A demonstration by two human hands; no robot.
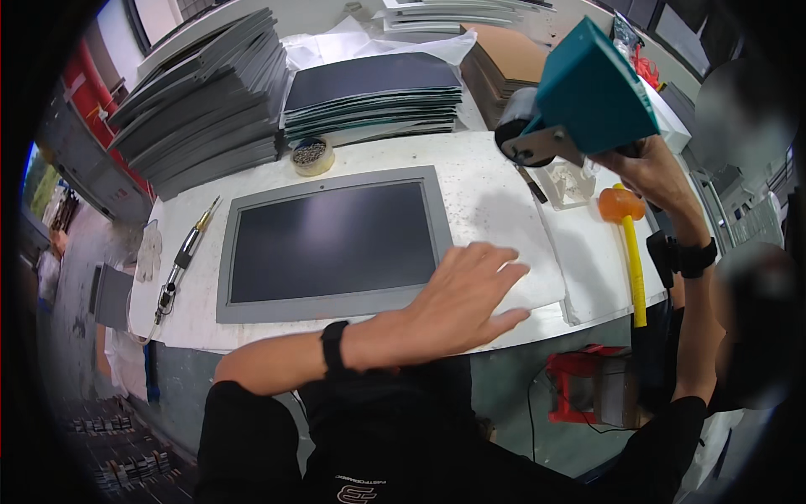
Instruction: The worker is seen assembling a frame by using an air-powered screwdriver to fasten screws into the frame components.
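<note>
Raised at the upper right, my right hand (651, 172) is closed round a teal box-shaped tool (592, 88) with a metal bracket and a dark-and-light roll at its left end. Exactly where the fingers grip is partly hidden behind it. My left hand (466, 294) hovers, fingers spread and holding nothing, by the right front corner of a grey-framed panel (332, 248) with a dark glossy face. The panel lies flat on the white worktable (495, 202). Below the teal tool, an orange-headed mallet (631, 244) with a yellow handle rests near the table's right side.
A screwdriver-like power tool (180, 260) and a glove (149, 252) lie at the left. Behind the panel stand a tub of small parts (311, 156), stacked grey panels (210, 101) and dark sheets (374, 92). A white tray (569, 183) sits at the right; a red stool-like object (571, 386) stands below.
</note>
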